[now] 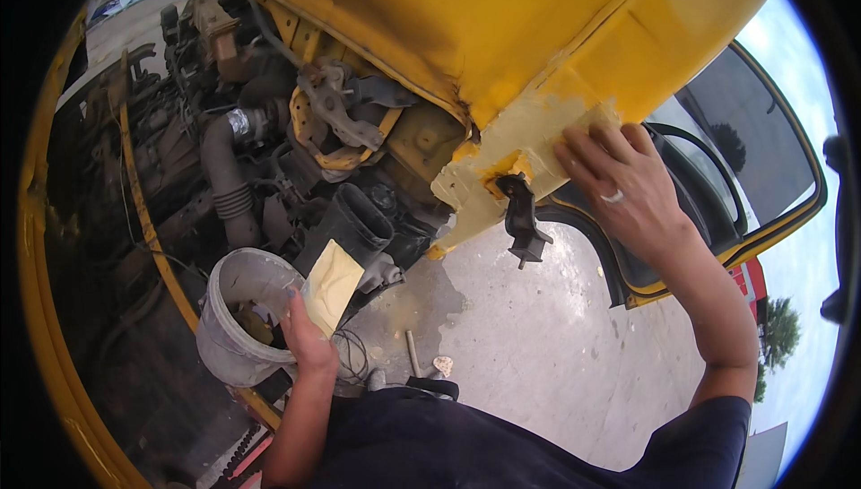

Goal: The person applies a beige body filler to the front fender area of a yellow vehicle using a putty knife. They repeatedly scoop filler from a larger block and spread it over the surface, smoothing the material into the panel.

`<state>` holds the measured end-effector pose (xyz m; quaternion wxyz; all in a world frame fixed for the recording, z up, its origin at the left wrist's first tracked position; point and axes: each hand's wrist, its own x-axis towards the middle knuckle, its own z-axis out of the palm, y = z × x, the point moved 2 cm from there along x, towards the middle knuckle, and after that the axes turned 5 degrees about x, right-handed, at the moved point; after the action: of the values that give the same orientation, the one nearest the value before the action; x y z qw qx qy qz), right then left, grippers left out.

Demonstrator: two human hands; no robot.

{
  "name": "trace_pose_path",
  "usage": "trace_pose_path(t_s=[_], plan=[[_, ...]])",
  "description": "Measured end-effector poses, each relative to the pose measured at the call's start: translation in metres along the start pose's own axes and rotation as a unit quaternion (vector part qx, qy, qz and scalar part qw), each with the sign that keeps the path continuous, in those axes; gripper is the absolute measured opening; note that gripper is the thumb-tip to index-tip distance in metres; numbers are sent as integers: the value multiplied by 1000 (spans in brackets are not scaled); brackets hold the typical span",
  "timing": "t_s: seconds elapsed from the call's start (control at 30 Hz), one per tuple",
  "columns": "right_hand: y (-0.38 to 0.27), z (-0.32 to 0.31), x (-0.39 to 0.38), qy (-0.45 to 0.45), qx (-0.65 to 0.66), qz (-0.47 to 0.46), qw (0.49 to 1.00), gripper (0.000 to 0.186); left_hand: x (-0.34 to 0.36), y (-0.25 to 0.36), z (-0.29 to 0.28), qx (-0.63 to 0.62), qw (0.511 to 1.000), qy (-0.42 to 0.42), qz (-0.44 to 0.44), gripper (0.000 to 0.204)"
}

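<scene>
Pressing onto the patched yellow body panel [502,32] is the person's right hand [619,175], a bit right of centre in the frame, ring on one finger. Those fingers are bent and bunched close together over the pale filler [538,117], but I honestly can't tell from here if they're pinching anything underneath. Left hand [312,338] is down in the lower left, clamped on a cream-coloured sheet [335,281] right at the rim of a scuffed grey bucket [213,332]. Thumb's on the bucket side, the other fingers are mostly hidden, and no idea whether they've got the bucket too. Bucket's tilted toward us with some dark stuff inside.

Just below the filler, near the middle, a black bracket [520,220] hangs off the panel edge. Whole upper left is grubby engine bay, with a fat ribbed hose [226,171] running down toward the bucket. Open door [776,231] off to the right, stained concrete [556,319] lower centre with a short rod [412,353] lying on it.
</scene>
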<state>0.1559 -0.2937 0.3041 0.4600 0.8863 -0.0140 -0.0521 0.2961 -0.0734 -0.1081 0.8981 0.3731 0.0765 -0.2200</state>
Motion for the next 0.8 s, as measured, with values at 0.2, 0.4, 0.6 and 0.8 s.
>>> trace_pose_path(t_s=[0.2, 0.4, 0.6, 0.8], plan=[[-10, -5, -28, -34, -19, 0, 999, 50, 5, 2, -13, 9, 1000, -14, 0, 54], [-13, -23, 8, 43, -7, -32, 999, 44, 5, 9, -7, 12, 1000, -12, -15, 56], [-7, -4, 22, -28, -28, -3, 999, 42, -1, 0, -7, 11, 999, -27, -14, 57], [-15, 12, -14, -19, 20, 0, 1000, 54, 3, -7, -14, 19, 999, -33, -13, 56]])
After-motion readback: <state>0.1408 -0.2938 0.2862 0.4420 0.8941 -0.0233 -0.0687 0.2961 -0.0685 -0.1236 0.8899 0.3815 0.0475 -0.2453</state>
